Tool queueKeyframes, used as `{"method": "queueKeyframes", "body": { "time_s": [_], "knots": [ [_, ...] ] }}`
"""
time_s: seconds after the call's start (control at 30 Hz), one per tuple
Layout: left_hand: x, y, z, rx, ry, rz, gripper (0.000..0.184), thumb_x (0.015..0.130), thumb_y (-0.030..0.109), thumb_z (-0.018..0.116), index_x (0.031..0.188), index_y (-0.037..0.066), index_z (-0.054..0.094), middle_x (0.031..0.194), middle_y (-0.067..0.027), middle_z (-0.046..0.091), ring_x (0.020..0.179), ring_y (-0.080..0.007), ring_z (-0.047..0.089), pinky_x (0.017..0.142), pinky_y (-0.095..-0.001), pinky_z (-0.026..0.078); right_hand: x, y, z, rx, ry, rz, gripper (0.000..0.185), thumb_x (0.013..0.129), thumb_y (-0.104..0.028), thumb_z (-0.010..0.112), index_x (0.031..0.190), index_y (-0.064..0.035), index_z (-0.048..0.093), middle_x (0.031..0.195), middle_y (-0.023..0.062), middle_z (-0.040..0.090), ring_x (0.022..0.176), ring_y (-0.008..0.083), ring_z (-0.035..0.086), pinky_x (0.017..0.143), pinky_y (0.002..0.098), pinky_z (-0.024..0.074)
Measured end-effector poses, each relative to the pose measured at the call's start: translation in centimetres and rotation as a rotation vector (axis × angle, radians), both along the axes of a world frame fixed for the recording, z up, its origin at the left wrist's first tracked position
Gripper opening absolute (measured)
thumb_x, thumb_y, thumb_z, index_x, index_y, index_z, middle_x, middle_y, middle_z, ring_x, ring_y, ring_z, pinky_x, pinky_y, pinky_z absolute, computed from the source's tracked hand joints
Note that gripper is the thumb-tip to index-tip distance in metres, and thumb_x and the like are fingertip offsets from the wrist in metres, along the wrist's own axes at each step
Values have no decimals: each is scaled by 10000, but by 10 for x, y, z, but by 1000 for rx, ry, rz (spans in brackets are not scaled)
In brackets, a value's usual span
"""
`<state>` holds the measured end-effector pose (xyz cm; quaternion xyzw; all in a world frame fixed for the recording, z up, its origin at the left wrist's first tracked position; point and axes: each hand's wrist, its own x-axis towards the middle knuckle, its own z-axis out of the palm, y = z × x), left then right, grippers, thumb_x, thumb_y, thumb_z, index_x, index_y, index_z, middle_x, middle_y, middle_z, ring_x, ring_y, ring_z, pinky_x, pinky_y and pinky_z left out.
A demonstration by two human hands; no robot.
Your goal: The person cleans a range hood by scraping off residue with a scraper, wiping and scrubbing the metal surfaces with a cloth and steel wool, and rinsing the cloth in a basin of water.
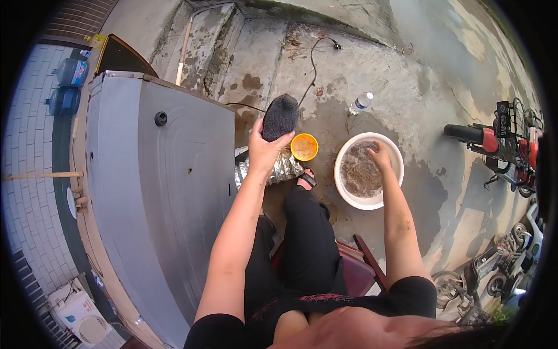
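Note:
My left hand [267, 146] is closed around the lower end of a dark grey, fuzzy oval pad [281, 116], held up in front of the grey metal cabinet. Its exact kind I cannot make out. Over the white basin [341, 152] on the right, my right hand [379, 156] reaches in at the murky brown water [359, 170]. The fingers look apart, with their tips at the water, and no object shows in them. Between the two hands a yellow tub [304, 147] holds something pale brown.
A large grey metal cabinet [168, 192] stands close on my left. Crinkled silver foil [285, 168] lies by my foot. Beyond are a plastic bottle [364, 100] and a black cable [314, 75] on wet concrete. A red motorcycle [505, 139] is parked at right.

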<state>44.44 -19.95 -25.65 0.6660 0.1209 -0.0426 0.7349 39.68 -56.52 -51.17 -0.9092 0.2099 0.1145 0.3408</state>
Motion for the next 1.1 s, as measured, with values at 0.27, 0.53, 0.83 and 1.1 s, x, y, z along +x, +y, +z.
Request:
{"method": "queueKeyframes", "body": {
  "time_s": [0.27, 0.53, 0.83, 1.1],
  "knots": [
    [-55, 59, -48, -93, 289, 181, 492, 692, -73, 708, 1129, 23, 504, 1055, -68, 586, 919, -153, 591, 834, -297, 489, 184, 10, -49, -451, -282, 49, 442, 764, -135, 651, 1193, -125, 547, 1202, 147, 517, 1121, 317, 493, 927, 397, 415],
    [-88, 71, -49, -89, 425, 154, 447, 710, -11, 702, 1124, -22, 532, 1025, -80, 606, 898, -147, 597, 827, -297, 480, 149, 32, -44, -453, -133, 39, 305, 723, -204, 689, 1007, -109, 635, 967, 137, 561, 893, 344, 581, 782, 395, 473],
    [-97, 49, -6, -712, 482, 47, 426, 756, 120, 626, 1146, -6, 507, 1038, -96, 607, 940, -190, 594, 861, -331, 475, 63, 66, 175, -102, -428, 270, 216, 716, -116, 694, 894, -15, 627, 826, 93, 560, 690, 205, 575, 617, 295, 465],
    [-135, 9, 41, -1230, 532, -141, 603, 735, 377, 624, 1195, 8, 498, 987, -88, 612, 870, -225, 590, 800, -390, 482, -45, 131, 454, 248, -778, 459, 158, 730, 6, 602, 876, 21, 543, 861, 56, 473, 766, 136, 469, 673, 219, 387]
  ]
}}
